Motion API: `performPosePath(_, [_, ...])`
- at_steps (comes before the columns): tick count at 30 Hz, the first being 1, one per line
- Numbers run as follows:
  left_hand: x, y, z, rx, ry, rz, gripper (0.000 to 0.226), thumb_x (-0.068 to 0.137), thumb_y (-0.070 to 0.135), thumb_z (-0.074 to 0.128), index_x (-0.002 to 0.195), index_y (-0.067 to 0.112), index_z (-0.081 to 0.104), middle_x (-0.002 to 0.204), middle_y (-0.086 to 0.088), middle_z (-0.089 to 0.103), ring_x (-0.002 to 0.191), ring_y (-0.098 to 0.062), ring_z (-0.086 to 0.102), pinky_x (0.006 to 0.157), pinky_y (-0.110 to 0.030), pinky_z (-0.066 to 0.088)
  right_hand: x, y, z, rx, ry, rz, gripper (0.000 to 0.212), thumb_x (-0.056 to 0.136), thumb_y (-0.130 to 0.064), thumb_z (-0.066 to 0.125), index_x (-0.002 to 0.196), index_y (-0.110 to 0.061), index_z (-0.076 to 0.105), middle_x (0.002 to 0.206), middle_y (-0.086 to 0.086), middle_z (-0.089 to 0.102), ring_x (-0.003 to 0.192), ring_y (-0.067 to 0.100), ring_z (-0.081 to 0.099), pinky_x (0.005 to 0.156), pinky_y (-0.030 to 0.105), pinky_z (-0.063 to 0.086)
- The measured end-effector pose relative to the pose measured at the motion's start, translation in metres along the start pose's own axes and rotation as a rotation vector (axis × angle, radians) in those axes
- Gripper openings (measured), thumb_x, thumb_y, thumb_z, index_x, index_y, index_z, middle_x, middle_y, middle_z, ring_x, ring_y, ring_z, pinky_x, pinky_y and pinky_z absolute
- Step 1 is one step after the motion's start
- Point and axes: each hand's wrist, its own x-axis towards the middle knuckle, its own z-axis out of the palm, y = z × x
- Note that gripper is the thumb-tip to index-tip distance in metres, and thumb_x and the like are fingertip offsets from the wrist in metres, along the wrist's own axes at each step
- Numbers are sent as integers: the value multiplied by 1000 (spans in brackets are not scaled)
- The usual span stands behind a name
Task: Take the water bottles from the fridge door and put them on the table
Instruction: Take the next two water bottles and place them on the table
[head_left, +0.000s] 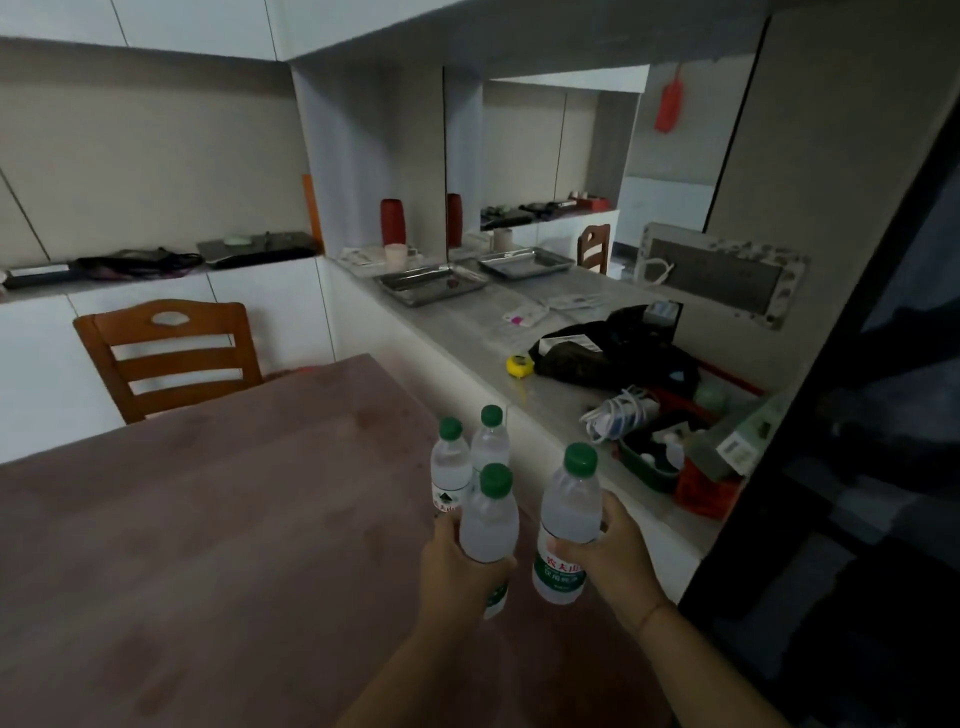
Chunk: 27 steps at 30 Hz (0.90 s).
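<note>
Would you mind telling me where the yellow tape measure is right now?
The tape measure lies on the grey counter right of the table, just left of the black bag.

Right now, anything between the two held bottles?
Head view: nothing. Bare table shows between the left hand's bottle and the right hand's bottle.

There is one camera, up on the person's head, and it looks forward and down. The hands (467, 561) and bottles (488, 514) are close below it. The table (208, 519) stretches ahead, with the chair (171, 353) and counter (467, 322) farther off.
</note>
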Motion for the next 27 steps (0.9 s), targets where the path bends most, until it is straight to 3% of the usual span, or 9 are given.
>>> performPosePath(5, [43,-18,10,-4,37,-66,63,57,16,85,111,20,52,103,2,66,93,-17,64,73,-36,58,54,23,30,-18,24,40,60,63,-1,82,111,-23,53,101,-7,62,96,16,59,84,35,53])
performPosePath(7, [54,-23,14,-46,72,-69,56,60,9,84,107,16,54,98,1,67,89,-19,65,66,-29,57,70,32,41,-28,34,49,60,64,-2,81,114,-20,54,106,-2,63,100,19,60,87,39,53])
performPosePath(9, [62,-25,20,-89,85,-49,39,61,-8,77,90,11,60,79,2,71,74,-13,67,53,-18,52,82,40,48,-32,23,54,61,63,-2,81,115,-18,54,107,-1,63,101,20,60,86,36,53])
performPosePath(11, [66,-26,27,-96,75,-23,37,60,-18,72,75,13,60,70,4,70,62,-5,64,47,-15,49,91,47,53,-32,9,63,61,62,0,81,114,-17,55,107,0,63,102,22,61,85,35,53])
performPosePath(16, [78,-38,37,-69,122,-43,51,59,-4,82,100,12,56,104,-6,53,90,-11,59,57,-9,50,104,58,62,-51,-25,85,65,60,-5,84,116,-17,55,112,3,64,104,21,61,92,42,52])
performPosePath(19, [85,-39,40,-20,110,-15,58,61,0,83,110,12,54,108,-4,46,94,-7,53,69,-16,53,112,60,65,-41,-55,100,66,61,-3,83,118,-19,55,113,1,64,105,19,60,93,40,52])
performPosePath(21, [87,-40,40,-5,102,4,61,62,2,83,114,12,54,110,-4,45,98,-15,54,81,-25,54,117,57,64,-50,-97,103,58,64,-2,81,111,-23,55,111,0,64,104,18,60,93,39,51])
performPosePath(25, [89,-43,39,-23,83,-15,65,61,6,85,118,16,54,112,3,47,105,-17,56,87,-33,55,126,56,54,-71,-231,127,60,66,4,77,115,-23,52,115,3,62,108,22,59,94,40,51])
performPosePath(27, [88,-44,39,-32,84,-6,65,61,6,85,117,19,54,111,10,48,104,-14,55,87,-30,54,126,58,50,-64,-269,149,62,66,2,78,115,-26,52,115,0,62,108,19,59,92,35,51])
